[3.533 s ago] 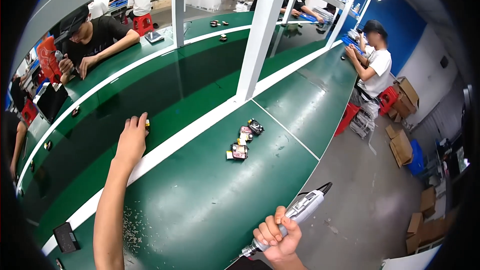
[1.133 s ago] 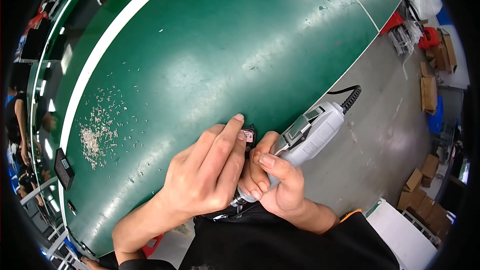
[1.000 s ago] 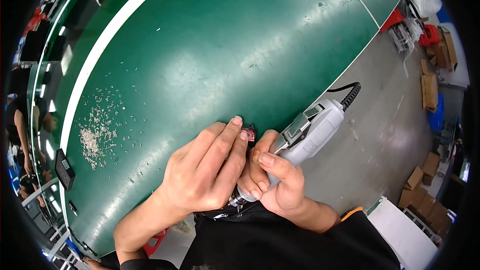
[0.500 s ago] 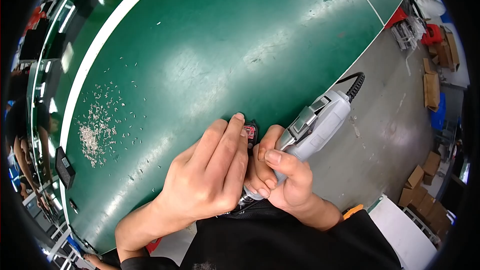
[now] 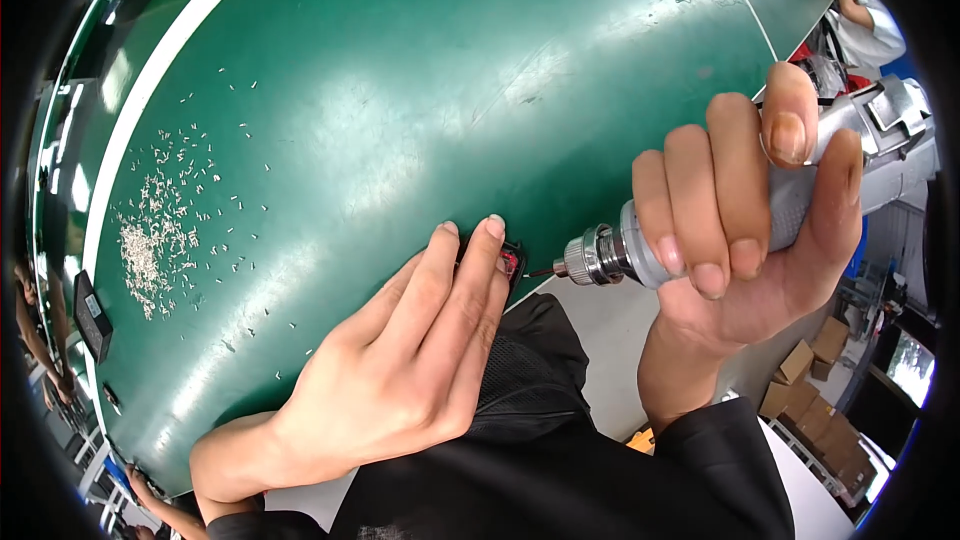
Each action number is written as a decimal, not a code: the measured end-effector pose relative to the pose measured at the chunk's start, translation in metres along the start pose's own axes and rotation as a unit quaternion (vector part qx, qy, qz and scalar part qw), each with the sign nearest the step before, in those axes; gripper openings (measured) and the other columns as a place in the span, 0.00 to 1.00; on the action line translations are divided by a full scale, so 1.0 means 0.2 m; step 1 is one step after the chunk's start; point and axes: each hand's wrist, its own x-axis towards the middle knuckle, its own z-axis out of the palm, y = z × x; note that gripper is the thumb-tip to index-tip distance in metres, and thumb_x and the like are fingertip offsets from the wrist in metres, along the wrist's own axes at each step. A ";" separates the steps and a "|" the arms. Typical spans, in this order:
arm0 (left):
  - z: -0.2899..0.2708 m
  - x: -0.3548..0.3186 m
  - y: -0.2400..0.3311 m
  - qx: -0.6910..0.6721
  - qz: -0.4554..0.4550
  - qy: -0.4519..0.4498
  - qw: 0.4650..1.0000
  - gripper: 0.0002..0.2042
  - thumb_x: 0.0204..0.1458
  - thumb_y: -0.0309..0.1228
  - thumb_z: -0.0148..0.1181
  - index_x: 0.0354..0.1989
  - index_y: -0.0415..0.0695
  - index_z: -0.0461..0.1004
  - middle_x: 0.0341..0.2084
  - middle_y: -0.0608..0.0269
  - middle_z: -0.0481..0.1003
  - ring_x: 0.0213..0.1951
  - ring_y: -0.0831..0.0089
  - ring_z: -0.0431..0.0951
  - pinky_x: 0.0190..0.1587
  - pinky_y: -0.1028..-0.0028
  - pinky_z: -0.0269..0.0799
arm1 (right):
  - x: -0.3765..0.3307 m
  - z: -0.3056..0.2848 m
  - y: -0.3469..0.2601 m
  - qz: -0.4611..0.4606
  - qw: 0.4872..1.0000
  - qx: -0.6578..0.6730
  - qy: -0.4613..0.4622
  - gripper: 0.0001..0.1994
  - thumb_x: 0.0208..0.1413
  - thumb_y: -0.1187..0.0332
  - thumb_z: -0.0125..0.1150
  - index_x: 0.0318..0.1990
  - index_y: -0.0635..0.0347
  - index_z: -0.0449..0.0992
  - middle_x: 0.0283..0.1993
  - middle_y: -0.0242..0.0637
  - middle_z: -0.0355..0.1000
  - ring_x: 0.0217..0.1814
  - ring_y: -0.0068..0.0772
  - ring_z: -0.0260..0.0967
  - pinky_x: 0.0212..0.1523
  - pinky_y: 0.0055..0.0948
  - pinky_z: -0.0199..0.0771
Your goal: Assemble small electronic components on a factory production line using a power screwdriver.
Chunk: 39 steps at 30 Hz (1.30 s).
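My right hand (image 5: 745,220) is wrapped round a grey electric screwdriver (image 5: 597,258), whose metal nose and thin bit point left. The bit's tip is at the right side of a small black device (image 5: 515,262) with a red circuit board in it; whether it touches a screw is too small to tell. My left hand (image 5: 410,350) grips this device near the table's edge, its fingers laid over it and hiding most of it. Left of my hands, many tiny silvery screws (image 5: 140,258) lie in a pile and scattered on the green table (image 5: 380,90).
A flat black box (image 5: 92,317) stands at the table's left side, with a small dark object (image 5: 112,398) nearer to me. Cardboard boxes (image 5: 815,410) are on the right. Other people show in part at the far right and lower left.
My right hand has moved right and opened out to view, swinging the screwdriver so that its bit now points left at the device. My left hand stays on the device. The view has shifted slightly.
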 end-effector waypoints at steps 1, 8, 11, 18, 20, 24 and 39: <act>0.00 0.00 -0.01 -0.001 0.004 0.003 1.000 0.16 0.38 0.21 0.61 0.38 0.28 0.75 0.44 0.44 0.74 0.42 0.56 0.77 0.37 0.71 0.78 | 0.01 0.00 0.01 0.004 1.000 0.000 0.000 0.14 0.67 0.56 0.38 0.40 0.57 0.64 0.16 0.26 0.58 0.14 0.20 0.58 0.23 0.25 0.64; 0.02 -0.01 -0.01 0.001 -0.001 0.028 1.000 0.14 0.37 0.20 0.62 0.36 0.29 0.76 0.41 0.46 0.76 0.40 0.58 0.78 0.37 0.72 0.78 | 0.02 -0.01 0.06 0.020 1.000 0.006 0.018 0.14 0.67 0.57 0.37 0.39 0.57 0.64 0.16 0.26 0.58 0.14 0.21 0.57 0.21 0.25 0.62; 0.03 -0.01 -0.01 0.005 0.003 0.028 1.000 0.13 0.37 0.21 0.62 0.35 0.29 0.76 0.41 0.46 0.76 0.40 0.58 0.78 0.37 0.72 0.78 | 0.03 -0.01 0.07 0.011 1.000 0.002 0.017 0.13 0.67 0.58 0.37 0.39 0.57 0.64 0.16 0.26 0.58 0.14 0.21 0.57 0.22 0.25 0.62; 0.03 -0.01 -0.02 0.009 -0.001 0.029 1.000 0.13 0.37 0.20 0.62 0.34 0.29 0.76 0.40 0.46 0.76 0.40 0.58 0.78 0.37 0.72 0.78 | 0.04 0.00 0.06 0.039 0.999 -0.005 -0.012 0.13 0.66 0.57 0.37 0.38 0.56 0.62 0.16 0.26 0.58 0.14 0.20 0.58 0.22 0.25 0.63; 0.03 -0.01 -0.03 0.006 0.024 0.047 0.999 0.14 0.36 0.20 0.61 0.34 0.27 0.76 0.40 0.44 0.76 0.40 0.58 0.78 0.38 0.71 0.79 | 0.06 0.01 0.07 0.035 0.998 -0.011 -0.044 0.12 0.66 0.57 0.39 0.38 0.56 0.61 0.16 0.26 0.59 0.14 0.19 0.58 0.23 0.24 0.64; 0.03 -0.02 -0.04 0.001 0.033 0.054 0.998 0.15 0.34 0.20 0.61 0.34 0.25 0.75 0.39 0.43 0.76 0.40 0.57 0.78 0.39 0.69 0.79 | 0.07 0.07 0.08 0.011 0.994 -0.059 -0.093 0.12 0.65 0.57 0.45 0.37 0.55 0.60 0.17 0.25 0.60 0.14 0.18 0.59 0.22 0.21 0.63; 0.01 -0.04 -0.04 -0.066 0.012 0.048 0.997 0.11 0.39 0.23 0.60 0.32 0.29 0.73 0.41 0.47 0.73 0.42 0.63 0.72 0.37 0.71 0.77 | 0.05 0.17 0.10 -0.022 0.993 -0.061 -0.099 0.10 0.54 0.69 0.59 0.32 0.58 0.62 0.15 0.27 0.59 0.12 0.20 0.55 0.16 0.21 0.59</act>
